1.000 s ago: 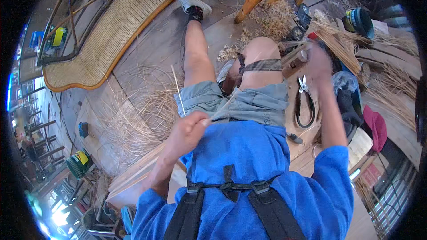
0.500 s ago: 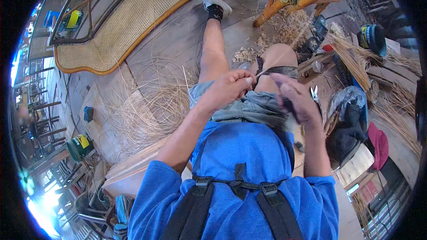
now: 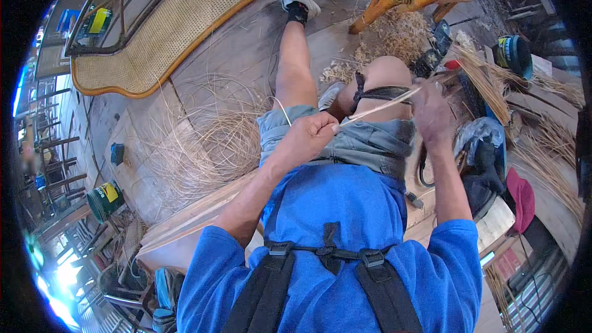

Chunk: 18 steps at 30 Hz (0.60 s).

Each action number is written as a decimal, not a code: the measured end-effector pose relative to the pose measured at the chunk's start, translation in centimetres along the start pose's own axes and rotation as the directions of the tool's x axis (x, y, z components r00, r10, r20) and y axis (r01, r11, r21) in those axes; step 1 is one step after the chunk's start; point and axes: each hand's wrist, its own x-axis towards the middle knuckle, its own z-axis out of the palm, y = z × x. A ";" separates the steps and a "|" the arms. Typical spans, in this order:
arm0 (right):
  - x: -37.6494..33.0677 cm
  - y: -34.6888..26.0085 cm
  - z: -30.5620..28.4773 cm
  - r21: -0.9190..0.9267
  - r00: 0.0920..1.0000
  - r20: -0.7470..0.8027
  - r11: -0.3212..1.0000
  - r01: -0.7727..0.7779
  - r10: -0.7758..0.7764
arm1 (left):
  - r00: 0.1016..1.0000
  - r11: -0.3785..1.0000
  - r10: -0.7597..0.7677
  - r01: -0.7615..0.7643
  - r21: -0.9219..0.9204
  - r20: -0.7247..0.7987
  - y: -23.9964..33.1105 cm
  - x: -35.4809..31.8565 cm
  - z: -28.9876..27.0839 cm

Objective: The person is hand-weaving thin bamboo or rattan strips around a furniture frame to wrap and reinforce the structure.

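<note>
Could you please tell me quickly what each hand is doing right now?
Left hand: closed on the cane strip.
Right hand: closed on the same strip's far end.

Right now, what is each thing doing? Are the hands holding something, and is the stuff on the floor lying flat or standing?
Left hand: closed on the cane strip.
Right hand: closed on the strip's other end.
Cane strip: stretched straight between both hands.
Loose cane coil: lying on the floor.
Woven panel: lying flat.
Green can: upright.
</note>
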 end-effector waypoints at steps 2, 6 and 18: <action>2.5 11.2 2.6 0.117 0.945 0.038 0.937 -0.328 0.326 | 0.997 0.996 -0.083 0.082 -0.032 -0.011 0.0 -0.1 0.1; 3.1 9.4 -1.7 0.105 0.781 0.329 0.802 -0.589 0.531 | 0.996 0.992 -0.047 0.038 -0.118 -0.070 -1.3 -0.3 0.1; -1.2 -7.3 0.6 0.711 0.641 0.661 -0.052 -0.701 0.390 | 0.958 0.917 0.274 -0.232 0.324 -0.088 -0.7 1.0 0.1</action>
